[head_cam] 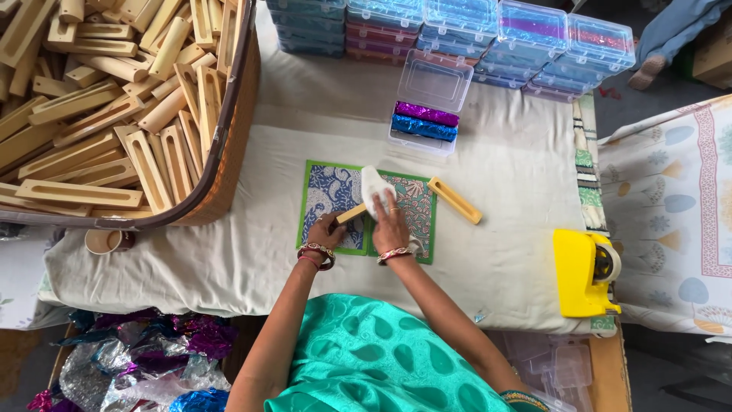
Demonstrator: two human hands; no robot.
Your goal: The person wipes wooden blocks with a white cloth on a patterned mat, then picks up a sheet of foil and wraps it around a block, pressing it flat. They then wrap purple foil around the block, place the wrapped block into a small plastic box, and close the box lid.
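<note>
Both closed: left hand wooden piece, right hand cloth.

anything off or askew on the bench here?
Nothing looks damaged or spilled. One loose wooden piece lies at an angle on the cloth, right of the patterned mat. The clear box with purple and blue foil sits open. Left hand holds a wooden piece; right hand presses a white cloth on it.

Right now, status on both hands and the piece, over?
Left hand gripping wooden piece on patterned mat. Right hand pressing white cloth onto it. Second wooden piece lying apart, nothing obstructing.
</note>
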